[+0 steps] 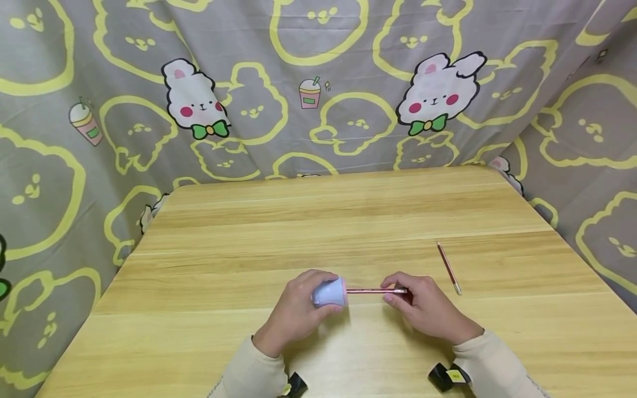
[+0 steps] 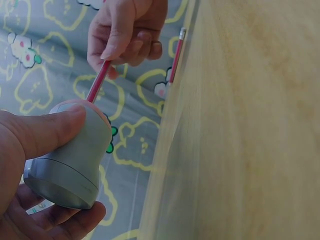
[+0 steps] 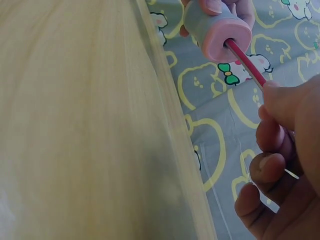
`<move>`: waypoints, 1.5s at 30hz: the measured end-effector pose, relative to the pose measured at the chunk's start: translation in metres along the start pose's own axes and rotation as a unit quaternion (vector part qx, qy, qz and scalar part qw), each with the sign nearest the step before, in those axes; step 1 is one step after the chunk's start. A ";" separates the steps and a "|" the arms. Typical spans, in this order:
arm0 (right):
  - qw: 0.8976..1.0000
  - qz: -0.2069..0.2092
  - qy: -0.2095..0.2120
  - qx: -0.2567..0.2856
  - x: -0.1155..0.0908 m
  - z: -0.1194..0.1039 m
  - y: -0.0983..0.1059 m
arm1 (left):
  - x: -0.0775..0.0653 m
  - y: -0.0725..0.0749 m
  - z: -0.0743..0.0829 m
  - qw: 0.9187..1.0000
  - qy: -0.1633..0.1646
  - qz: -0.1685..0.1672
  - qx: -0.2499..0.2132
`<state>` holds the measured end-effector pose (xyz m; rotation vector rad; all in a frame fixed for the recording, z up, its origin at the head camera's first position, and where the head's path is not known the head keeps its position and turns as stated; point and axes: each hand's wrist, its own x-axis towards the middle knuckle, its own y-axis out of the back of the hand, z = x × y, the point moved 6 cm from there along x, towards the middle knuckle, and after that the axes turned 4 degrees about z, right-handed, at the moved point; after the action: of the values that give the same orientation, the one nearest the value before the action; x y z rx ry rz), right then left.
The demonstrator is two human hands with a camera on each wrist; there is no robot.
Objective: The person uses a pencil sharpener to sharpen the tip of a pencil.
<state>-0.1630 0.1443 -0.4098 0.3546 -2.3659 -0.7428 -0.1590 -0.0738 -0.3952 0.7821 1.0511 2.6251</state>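
One pale blue sharpener (image 1: 329, 292) with a pink end is held sideways just above the near part of the table (image 1: 308, 226), its pink face turned toward the right. A red pencil (image 1: 370, 291) runs straight into the hole in that face, its far tip hidden inside. The left grip (image 1: 301, 307) is curled round the sharpener's body, spread only as wide as that body; in the left wrist view the thumb lies along the side close to the pink rim, and fingertips show below the wider base. The right grip (image 1: 428, 307) is closed down to the pencil's thickness, thumb and forefinger pinching it near the metal-banded end, while the other fingers are loosely bent and hold nothing. Beyond the right grip, near it, a second pencil (image 1: 449, 268) lies on the table at a slant, its banded end toward the person. The table has a light yellow wood grain with rounded far corners, and soft shadows fall on it beneath both arms. Each wrist comes out of a cream sleeve (image 1: 500, 359), with a black device beside it. Behind the table and along both sides hangs a grey cloth (image 1: 348, 50), printed with yellow animal outlines, white rabbit heads wearing green bows, and pink drink cups.
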 end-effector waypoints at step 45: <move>0.999 0.016 0.042 -0.018 0.002 -0.004 0.002 | 0.001 0.001 0.002 1.000 0.003 -0.010 -0.004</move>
<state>-0.1625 0.1436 -0.4050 0.3266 -2.2707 -0.7409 -0.1588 -0.0734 -0.3930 0.7581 1.0429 2.6162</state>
